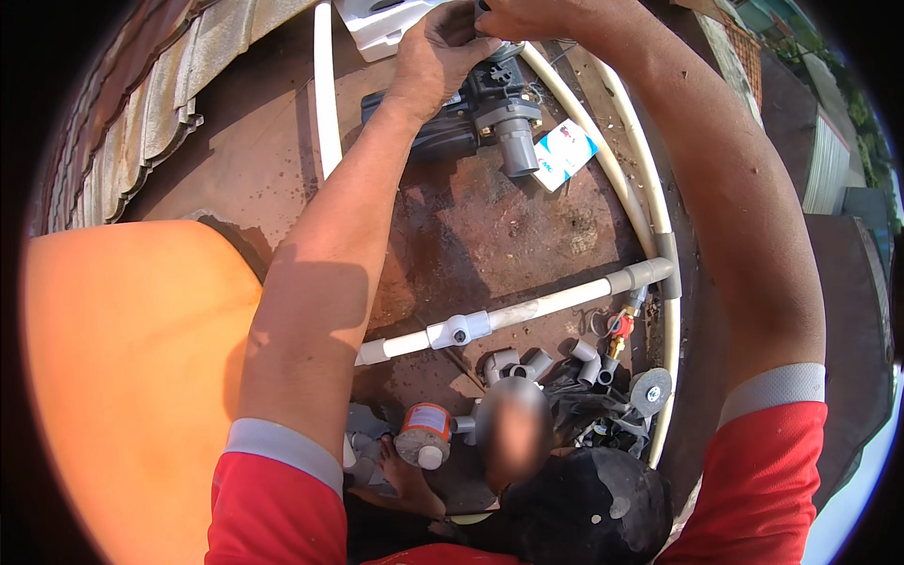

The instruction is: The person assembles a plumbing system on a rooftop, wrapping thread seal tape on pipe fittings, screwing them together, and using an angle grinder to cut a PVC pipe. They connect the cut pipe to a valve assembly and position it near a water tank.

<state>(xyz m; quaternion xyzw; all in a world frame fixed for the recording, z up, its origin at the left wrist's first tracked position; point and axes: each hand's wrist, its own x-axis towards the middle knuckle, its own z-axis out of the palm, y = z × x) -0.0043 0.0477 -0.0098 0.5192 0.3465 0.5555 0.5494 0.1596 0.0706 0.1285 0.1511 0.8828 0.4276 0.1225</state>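
Observation:
At the upper edge, my left hand is closed with its fingers curled around something small and dark, mostly hidden. My right hand meets it there, fingers bent and partly cut off by the frame; what they grip cannot be made out. Just below both hands lies a black water pump on the rusty brown surface. A grey pipe stub sticks out of the pump toward me. Beside the stub is a small white and blue box.
White pipes frame the work area, joined by a grey tee; one carries a white valve. Nearer lie grey fittings, a red-handled valve, a cutting disc and an orange-labelled can. An orange tank stands left.

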